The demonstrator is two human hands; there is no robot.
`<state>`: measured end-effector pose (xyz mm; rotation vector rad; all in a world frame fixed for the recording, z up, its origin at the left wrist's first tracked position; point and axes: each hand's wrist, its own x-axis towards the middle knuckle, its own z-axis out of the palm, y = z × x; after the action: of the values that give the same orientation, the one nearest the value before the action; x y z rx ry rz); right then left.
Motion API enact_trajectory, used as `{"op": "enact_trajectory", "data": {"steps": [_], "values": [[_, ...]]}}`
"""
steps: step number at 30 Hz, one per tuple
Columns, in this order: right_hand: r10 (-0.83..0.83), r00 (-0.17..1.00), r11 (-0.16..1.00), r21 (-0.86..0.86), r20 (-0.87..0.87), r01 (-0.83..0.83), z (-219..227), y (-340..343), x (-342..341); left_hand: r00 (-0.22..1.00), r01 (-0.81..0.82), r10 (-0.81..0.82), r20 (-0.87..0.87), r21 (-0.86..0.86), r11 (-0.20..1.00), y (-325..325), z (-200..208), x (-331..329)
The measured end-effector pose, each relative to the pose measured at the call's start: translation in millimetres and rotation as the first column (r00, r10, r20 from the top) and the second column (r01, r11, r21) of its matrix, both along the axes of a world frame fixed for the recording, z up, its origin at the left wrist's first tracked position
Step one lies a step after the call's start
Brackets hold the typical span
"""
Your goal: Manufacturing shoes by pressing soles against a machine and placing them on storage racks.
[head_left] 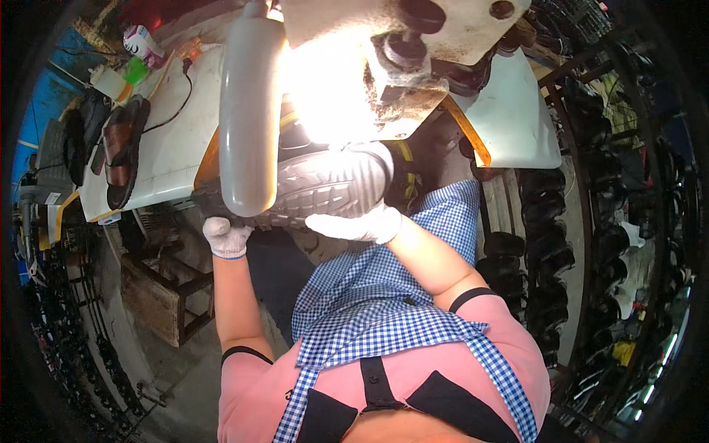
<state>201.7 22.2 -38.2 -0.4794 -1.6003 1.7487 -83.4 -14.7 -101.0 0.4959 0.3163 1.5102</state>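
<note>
A dark shoe [325, 184] is tilted beneath the bright lamp, its grooved sole turned toward me. My right hand [358, 225], in a white glove, grips the shoe's near edge. The thumb lies along the sole, and the other fingers are hidden beneath. My left hand [227, 238], also gloved, is closed at the shoe's left end; its grip is partly covered. A long pale cylindrical machine part [249, 118] hangs in front of the shoe and hides part of it. The machine head [406, 81] stands just above, partly lost in glare.
A brown strapped sandal [122, 148] lies on the white worktable [173, 166] at the left, near a cable and small containers. A wooden stool [166, 295] stands below left. Racks with rows of dark shoes [546, 258] line the right side. Another white table panel [509, 118] is at the back right.
</note>
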Motion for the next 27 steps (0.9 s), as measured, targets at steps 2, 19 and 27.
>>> {"op": "enact_trajectory", "data": {"steps": [2, 19, 27], "values": [[0.027, 0.998, 0.995, -0.099, 0.058, -0.021, -1, 6, 2, 0.999, -0.042, 0.042, 0.032, -0.005, 0.999, -11, -9, 4], [0.244, 0.733, 0.941, 0.028, 0.635, -0.338, 75, 62, 49, 0.786, 0.097, -0.027, -0.617, 0.081, 0.992, 4, 99, 93], [-0.602, 0.797, 0.736, 0.352, -0.050, 0.578, -2, -11, 18, 0.241, -0.200, 0.343, -0.908, 0.299, 0.933, -2, 131, 130]]}}
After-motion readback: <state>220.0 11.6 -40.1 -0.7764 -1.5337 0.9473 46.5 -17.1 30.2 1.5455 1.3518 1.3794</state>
